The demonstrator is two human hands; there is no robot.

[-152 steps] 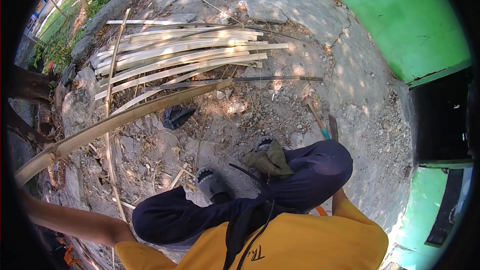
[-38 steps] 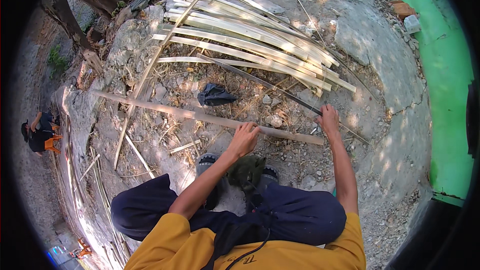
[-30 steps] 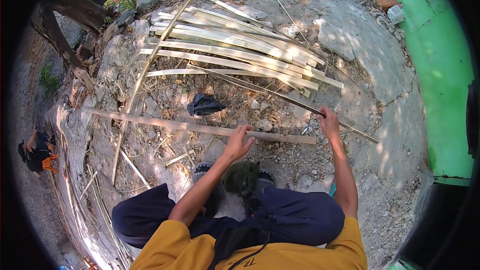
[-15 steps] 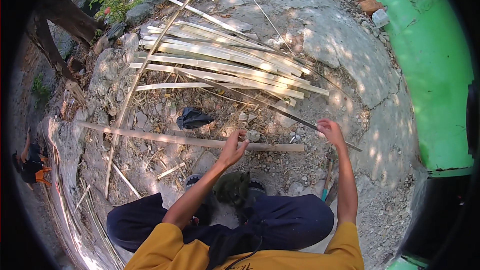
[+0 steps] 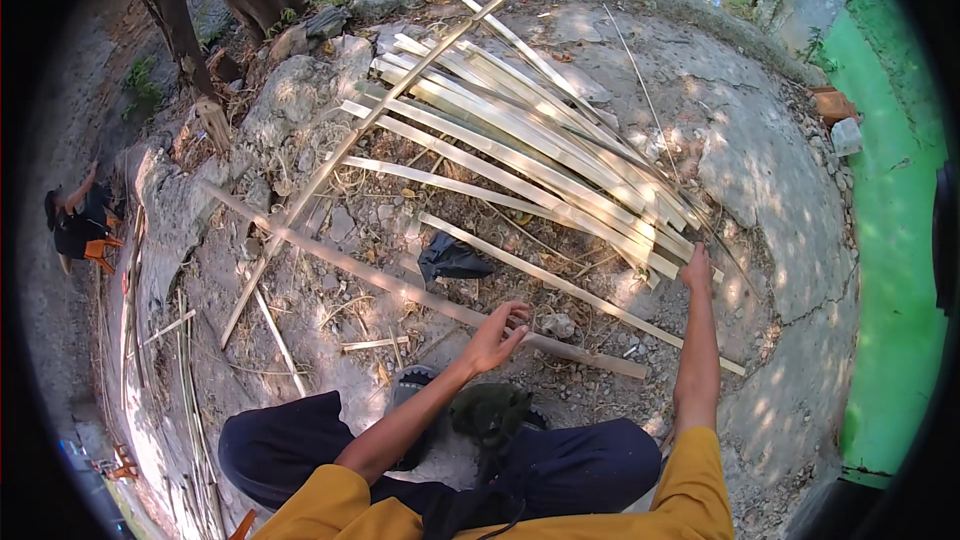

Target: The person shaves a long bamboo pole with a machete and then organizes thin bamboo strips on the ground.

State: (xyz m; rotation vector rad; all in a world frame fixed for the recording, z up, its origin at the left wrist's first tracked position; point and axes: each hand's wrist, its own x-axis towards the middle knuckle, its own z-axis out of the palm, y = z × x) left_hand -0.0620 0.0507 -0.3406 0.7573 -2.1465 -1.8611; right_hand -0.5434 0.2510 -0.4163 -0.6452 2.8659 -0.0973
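A pile of pale split bamboo strips (image 5: 520, 145) lies fanned out on the ground ahead of me. My right hand (image 5: 697, 268) reaches to the pile's right end, its fingers closed at a strip whose tip pokes out beside them. My left hand (image 5: 496, 338) hovers over a long brownish bamboo strip (image 5: 400, 287), with thumb and fingers apart and nothing between them. Between that strip and the pile lies a single pale bamboo strip (image 5: 585, 292), its right end passing by my right forearm. One long strip (image 5: 350, 145) crosses the pile's left end at a slant.
A crumpled black plastic bag (image 5: 452, 258) rests between the strips. Tree trunks (image 5: 180, 30) and broken concrete stand at the left, with a person (image 5: 82, 222) beyond. A green wall (image 5: 890, 240) bounds the right. Thin sticks (image 5: 195, 420) lie at the lower left.
My right hand has let go of a dark-looking strip and moved up to the pile's end. A pale-faced strip now lies apart from the pile. The view has shifted left.
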